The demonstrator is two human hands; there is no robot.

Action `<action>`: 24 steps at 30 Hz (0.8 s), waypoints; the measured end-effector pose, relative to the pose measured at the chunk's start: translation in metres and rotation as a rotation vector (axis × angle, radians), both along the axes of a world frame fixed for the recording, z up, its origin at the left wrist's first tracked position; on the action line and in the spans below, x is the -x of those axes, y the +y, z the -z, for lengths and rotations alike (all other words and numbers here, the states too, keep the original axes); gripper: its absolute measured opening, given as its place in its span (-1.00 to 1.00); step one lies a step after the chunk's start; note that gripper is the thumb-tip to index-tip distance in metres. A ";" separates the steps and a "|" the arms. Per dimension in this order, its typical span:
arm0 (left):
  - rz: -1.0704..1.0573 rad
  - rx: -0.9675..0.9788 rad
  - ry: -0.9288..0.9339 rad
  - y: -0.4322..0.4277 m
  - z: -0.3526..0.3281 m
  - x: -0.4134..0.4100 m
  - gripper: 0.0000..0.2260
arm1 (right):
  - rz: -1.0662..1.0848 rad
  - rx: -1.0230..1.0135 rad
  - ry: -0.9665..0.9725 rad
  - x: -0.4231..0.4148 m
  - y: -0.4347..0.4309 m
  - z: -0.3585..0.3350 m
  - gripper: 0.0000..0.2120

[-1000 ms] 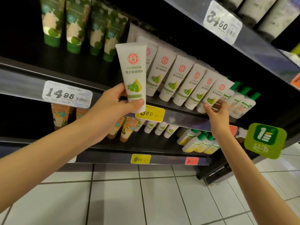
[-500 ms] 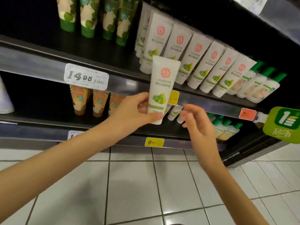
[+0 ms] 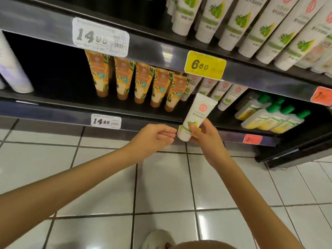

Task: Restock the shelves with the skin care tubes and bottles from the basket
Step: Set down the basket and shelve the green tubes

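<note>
One white tube (image 3: 197,115), pinched at its lower end by right hand (image 3: 206,141); left hand (image 3: 154,136) loosely curled beside, empty; risk: slim grip slips, or insertion topples shelved row (image 3: 221,91).

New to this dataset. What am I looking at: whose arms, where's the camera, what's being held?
No machine here: a person works with bare hands. The single picture comes from a wide-angle camera worn on the head, looking forward and down, so both arms reach in from the bottom edge.

The right hand has the grip on a white tube, near its lower end, in front of the lower shelf. The left hand sits right beside the tube's base with fingers curled; whether it touches is unclear.

On that lower shelf stand orange tubes, matching white tubes behind the held one, and green-capped bottles. The shelf above carries a row of white tubes, with a yellow price tag on its edge. Below is tiled floor.
</note>
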State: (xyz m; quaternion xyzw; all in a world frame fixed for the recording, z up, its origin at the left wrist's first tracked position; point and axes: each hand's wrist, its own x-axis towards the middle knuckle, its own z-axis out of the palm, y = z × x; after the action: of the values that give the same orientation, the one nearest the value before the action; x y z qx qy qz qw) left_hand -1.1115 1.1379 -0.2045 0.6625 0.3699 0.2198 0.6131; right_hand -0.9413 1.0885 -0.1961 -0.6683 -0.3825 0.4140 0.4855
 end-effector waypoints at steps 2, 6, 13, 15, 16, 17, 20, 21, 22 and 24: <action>-0.027 0.009 0.010 0.006 -0.002 -0.003 -0.74 | 0.094 -0.056 -0.118 -0.024 0.023 0.006 -0.73; -0.063 0.028 0.031 0.008 -0.004 -0.007 -0.75 | 0.174 -0.109 -0.233 -0.048 0.068 0.018 -0.64; -0.102 0.061 0.065 0.009 0.005 0.006 -0.78 | 0.168 -0.131 -0.384 -0.049 0.094 0.056 -0.62; -0.123 0.081 0.072 0.010 0.007 0.011 -0.78 | 0.169 -0.163 -0.378 -0.049 0.099 0.058 -0.65; -0.133 0.085 0.076 0.010 0.008 0.014 -0.79 | 0.169 -0.170 -0.371 -0.049 0.102 0.058 -0.65; -0.142 0.088 0.078 0.010 0.008 0.016 -0.79 | 0.170 -0.172 -0.370 -0.049 0.104 0.059 -0.66; -0.155 0.103 0.070 0.013 0.009 0.018 -0.78 | 0.183 -0.167 -0.388 -0.049 0.109 0.061 -0.65; -0.153 0.107 0.067 0.015 0.009 0.018 -0.77 | 0.183 -0.161 -0.385 -0.048 0.109 0.061 -0.65; -0.149 0.111 0.063 0.016 0.008 0.017 -0.77 | 0.181 -0.157 -0.374 -0.046 0.107 0.059 -0.64; -0.134 0.116 0.054 0.017 0.007 0.017 -0.77 | 0.211 -0.171 -0.347 -0.040 0.100 0.053 -0.61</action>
State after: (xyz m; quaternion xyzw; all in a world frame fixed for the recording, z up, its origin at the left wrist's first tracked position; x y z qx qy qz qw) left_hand -1.1284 1.1552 -0.2112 0.6053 0.4418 0.2205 0.6244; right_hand -0.9009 1.1886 -0.2490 -0.7224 -0.4219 0.2056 0.5078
